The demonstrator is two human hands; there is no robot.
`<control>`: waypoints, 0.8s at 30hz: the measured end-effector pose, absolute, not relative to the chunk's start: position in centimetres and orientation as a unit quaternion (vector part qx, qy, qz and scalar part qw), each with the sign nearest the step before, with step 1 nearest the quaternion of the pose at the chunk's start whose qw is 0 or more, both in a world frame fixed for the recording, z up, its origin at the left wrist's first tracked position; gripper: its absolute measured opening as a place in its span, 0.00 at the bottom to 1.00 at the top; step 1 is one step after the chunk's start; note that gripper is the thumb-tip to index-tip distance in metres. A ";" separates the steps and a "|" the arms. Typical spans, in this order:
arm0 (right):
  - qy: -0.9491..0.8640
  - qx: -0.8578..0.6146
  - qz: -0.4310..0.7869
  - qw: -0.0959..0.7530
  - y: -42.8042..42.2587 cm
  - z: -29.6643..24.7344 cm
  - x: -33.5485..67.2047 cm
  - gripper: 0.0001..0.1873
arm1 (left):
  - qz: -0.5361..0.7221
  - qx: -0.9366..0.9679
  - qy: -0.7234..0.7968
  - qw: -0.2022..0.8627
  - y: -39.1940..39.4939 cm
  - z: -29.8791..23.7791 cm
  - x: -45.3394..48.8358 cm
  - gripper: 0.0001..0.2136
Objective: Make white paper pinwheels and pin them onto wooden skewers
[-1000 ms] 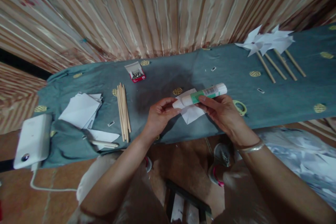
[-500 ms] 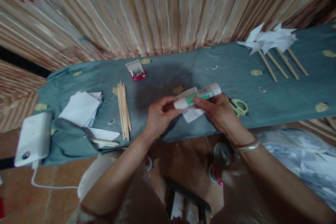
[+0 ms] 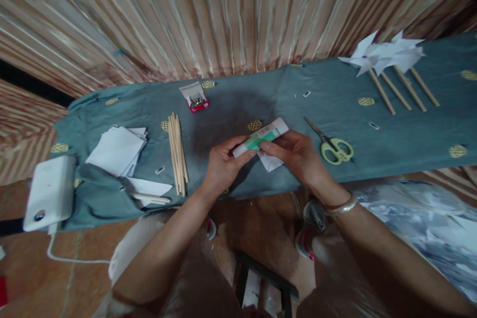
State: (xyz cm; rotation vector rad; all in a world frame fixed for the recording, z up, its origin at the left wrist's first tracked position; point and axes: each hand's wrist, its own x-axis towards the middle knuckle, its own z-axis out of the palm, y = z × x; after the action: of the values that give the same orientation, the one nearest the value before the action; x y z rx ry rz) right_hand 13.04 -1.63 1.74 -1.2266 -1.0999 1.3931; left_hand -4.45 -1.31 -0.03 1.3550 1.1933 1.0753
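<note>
Between my two hands is a white-and-green glue stick [image 3: 264,137], tilted up to the right. My left hand [image 3: 226,161] pinches its lower left end with thumb and fingers. My right hand [image 3: 296,155] grips it nearer the middle and right, thumb pressed on the green label. Beneath the glue stick lies a piece of white paper [image 3: 270,162], mostly hidden by it and my hands. Scissors [image 3: 335,150] with pale green handles rest on the cloth just right of my right hand.
Wooden sticks [image 3: 177,154] and a stack of white paper [image 3: 116,151] lie left. Behind them stands an open red box of small metal pieces [image 3: 197,102]. Paper pinwheels [image 3: 387,54] on sticks lie far right. A white power bank-like device [image 3: 50,191] sits at the left end.
Both hands have shifted left with the glue stick, which now tilts more steeply. The scissors, partly covered before by my right hand, now show fully.
</note>
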 end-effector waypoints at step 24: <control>-0.810 -0.504 0.101 0.282 -5.9 0.8 19.7 0.14 | 0.223 0.927 0.300 0.024 -1.3 0.1 -4.1 0.08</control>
State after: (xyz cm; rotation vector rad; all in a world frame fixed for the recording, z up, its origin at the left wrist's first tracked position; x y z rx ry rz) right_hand 19.67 -5.88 0.80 -1.3491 -2.1694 0.2704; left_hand -4.10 -1.32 0.05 2.8686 0.9270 0.6908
